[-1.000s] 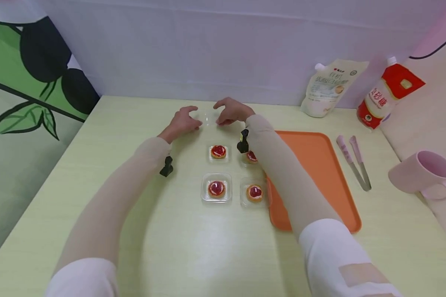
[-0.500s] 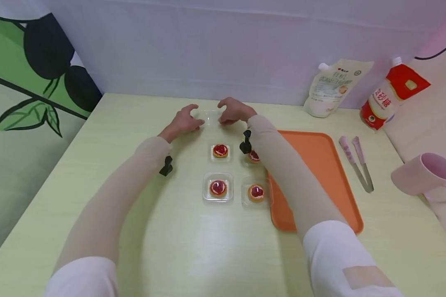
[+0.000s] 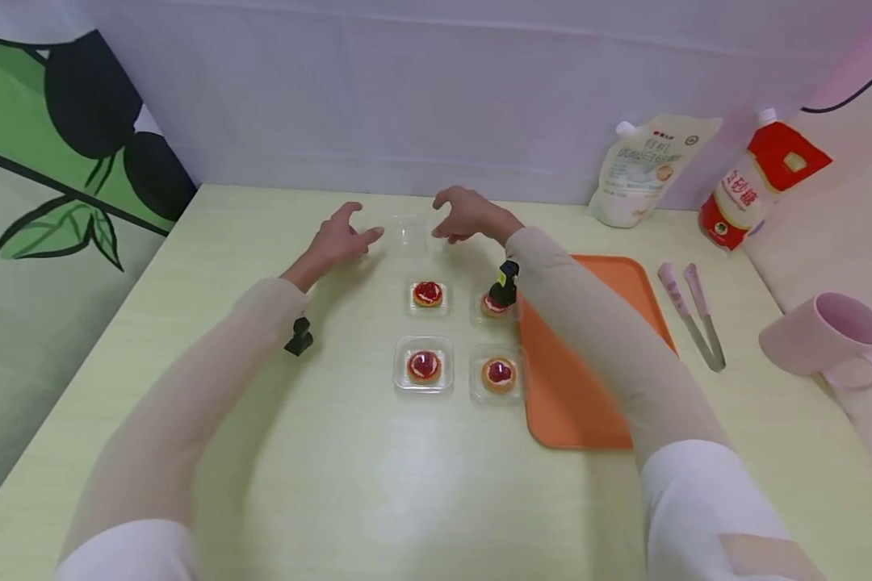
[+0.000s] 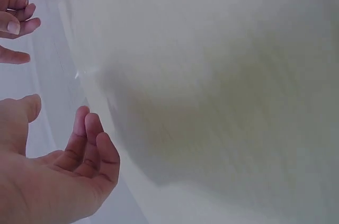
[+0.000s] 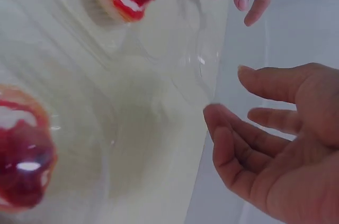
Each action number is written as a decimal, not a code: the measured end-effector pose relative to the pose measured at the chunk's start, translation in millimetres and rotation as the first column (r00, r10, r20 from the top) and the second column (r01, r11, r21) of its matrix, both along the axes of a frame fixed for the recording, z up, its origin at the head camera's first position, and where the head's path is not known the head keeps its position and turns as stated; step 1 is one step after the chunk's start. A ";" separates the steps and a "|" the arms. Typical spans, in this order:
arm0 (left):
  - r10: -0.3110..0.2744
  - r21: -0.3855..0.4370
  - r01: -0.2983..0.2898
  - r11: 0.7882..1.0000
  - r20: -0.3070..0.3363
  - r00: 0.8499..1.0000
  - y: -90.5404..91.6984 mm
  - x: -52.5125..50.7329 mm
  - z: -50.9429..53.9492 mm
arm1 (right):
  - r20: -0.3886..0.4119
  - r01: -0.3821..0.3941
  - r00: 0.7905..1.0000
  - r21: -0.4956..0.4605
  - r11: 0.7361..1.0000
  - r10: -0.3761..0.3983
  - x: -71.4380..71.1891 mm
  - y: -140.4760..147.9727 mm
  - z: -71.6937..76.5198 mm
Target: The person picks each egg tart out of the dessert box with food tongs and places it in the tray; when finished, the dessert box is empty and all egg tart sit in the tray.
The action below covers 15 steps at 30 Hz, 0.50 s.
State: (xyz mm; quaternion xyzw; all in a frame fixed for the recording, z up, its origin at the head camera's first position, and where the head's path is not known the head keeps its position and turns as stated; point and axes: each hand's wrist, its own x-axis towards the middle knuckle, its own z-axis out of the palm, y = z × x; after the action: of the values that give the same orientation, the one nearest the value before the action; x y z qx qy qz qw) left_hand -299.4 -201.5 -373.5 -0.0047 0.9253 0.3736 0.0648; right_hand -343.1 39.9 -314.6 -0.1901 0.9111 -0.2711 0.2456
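Observation:
Behind a small red-topped tart [image 3: 428, 294] in a clear plastic box stands a clear plastic lid [image 3: 410, 234], hard to make out against the table. To its left is my left hand [image 3: 337, 239], fingers bent loosely and thumb apart, holding nothing. My right hand [image 3: 470, 215] is on the lid's right side, also holding nothing, with a gap between it and the plastic. Two more tarts, one front left [image 3: 425, 366] and one front right [image 3: 498, 374], sit in clear boxes. Another tart [image 3: 496, 303] is partly hidden by the right wrist camera.
An orange tray [image 3: 577, 403] lies under my right forearm. Right of it are tongs [image 3: 698, 323] and a pink mug [image 3: 821, 335]. A white pouch [image 3: 647, 173] and a red-and-white pouch [image 3: 756, 186] stand at the back right, near the wall.
Both hands have drawn apart from the lid, the left one leftward and the right one rightward. The tarts and boxes stay where they were.

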 end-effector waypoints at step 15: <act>-0.280 -0.015 0.280 0.960 -0.069 0.957 -8.8 63.5 -0.8 | -0.210 -0.139 0.970 -0.070 0.988 0.122 92.4 25.8 5.3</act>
State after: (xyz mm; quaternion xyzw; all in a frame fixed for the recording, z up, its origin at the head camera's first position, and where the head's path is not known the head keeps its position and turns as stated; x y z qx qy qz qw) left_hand -236.0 -210.4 -374.2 0.1394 0.9193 0.3582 0.0841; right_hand -250.7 65.7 -309.3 -0.2868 0.9048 -0.2713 0.1597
